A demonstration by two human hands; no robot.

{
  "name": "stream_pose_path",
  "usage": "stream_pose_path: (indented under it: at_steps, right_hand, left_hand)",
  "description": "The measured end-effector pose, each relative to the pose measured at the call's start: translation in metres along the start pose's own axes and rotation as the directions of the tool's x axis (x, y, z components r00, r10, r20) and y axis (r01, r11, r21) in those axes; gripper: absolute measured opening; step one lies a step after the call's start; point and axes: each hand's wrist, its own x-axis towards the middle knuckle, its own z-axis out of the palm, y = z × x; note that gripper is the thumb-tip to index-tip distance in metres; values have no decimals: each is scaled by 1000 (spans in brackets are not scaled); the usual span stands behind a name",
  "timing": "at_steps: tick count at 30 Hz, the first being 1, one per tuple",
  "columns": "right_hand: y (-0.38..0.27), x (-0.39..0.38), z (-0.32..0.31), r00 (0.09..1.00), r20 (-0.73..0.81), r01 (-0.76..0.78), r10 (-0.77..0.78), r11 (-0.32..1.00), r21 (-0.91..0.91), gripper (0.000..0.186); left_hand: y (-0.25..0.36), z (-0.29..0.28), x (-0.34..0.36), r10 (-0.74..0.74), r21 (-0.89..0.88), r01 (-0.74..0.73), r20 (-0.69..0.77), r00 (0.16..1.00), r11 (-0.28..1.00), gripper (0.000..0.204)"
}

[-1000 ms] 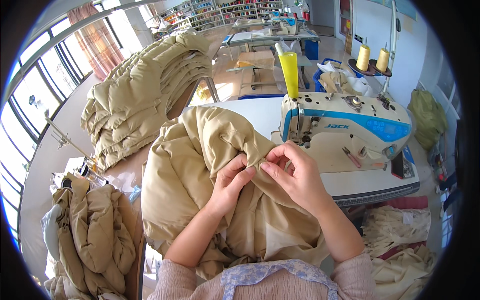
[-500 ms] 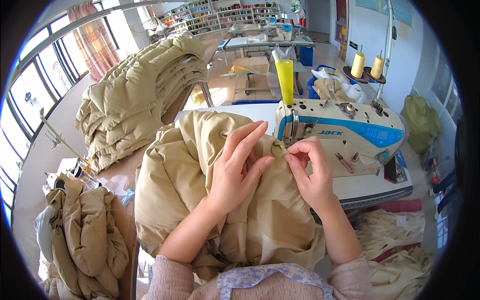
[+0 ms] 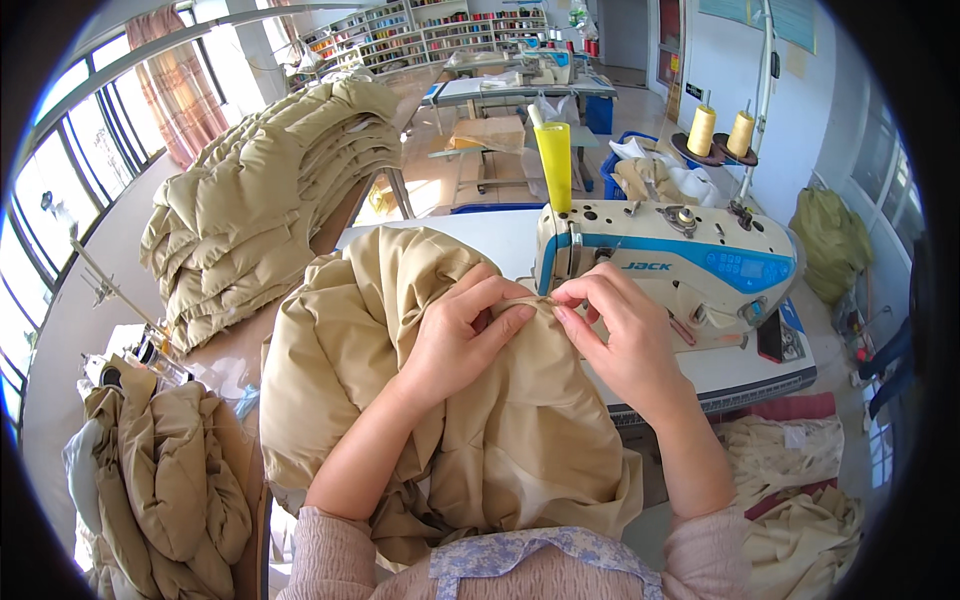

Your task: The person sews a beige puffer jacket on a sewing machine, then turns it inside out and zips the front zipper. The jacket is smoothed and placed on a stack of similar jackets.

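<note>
A puffy khaki padded garment (image 3: pixel 345 370) lies bunched in front of me, its near part draped toward my lap. My left hand (image 3: pixel 462 335) pinches a folded edge of its cloth between thumb and fingers. Close beside it, my right hand (image 3: pixel 622 330) grips the same edge with thumb and forefinger, the fingertips of both hands nearly meeting. Just beyond the right hand stands a white and blue sewing machine (image 3: pixel 670 255), with a yellow cone-shaped holder (image 3: pixel 555 165) at its left end. What exactly sits between the fingertips is too small to make out.
Stacked khaki padded pieces (image 3: pixel 260 200) rise on the left table. More khaki garments (image 3: pixel 175 470) hang at the lower left. Two yellow thread cones (image 3: pixel 702 130) stand behind the machine. A dark phone-like object (image 3: pixel 770 338) and small red-handled snippers (image 3: pixel 683 330) lie by the machine.
My left hand has come down and closed on the cloth edge, where its fingers were raised and spread before. My right hand keeps its pinch. The whole view has shifted slightly.
</note>
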Motion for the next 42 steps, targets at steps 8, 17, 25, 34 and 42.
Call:
stream_pose_path:
  at_steps: [8,17,25,34,42]
  right_hand:
    - [5,0,10,996,-68,53,-50,997,49,15]
    - [2,-1,29,955,-17,-222,296,752,620,8]
    - [19,-52,2,482,805,-575,347,818,-9,50]
    - [12,-73,-44,398,831,-733,388,679,34,36]
    - [-80,-30,-27,977,-201,-99,76,989,-106,40]
  left_hand:
    - [-7,-2,-1,-66,-76,69,40,997,995,18]
    - [-3,-10,3,104,139,-110,44,994,984,14]
    - [-10,-107,42,-10,-58,-21,-482,876,998,19]
    - [-39,-270,192,408,472,-75,-657,633,878,26]
    - [-16,-360,342,382,119,-514,-811,443,850,22]
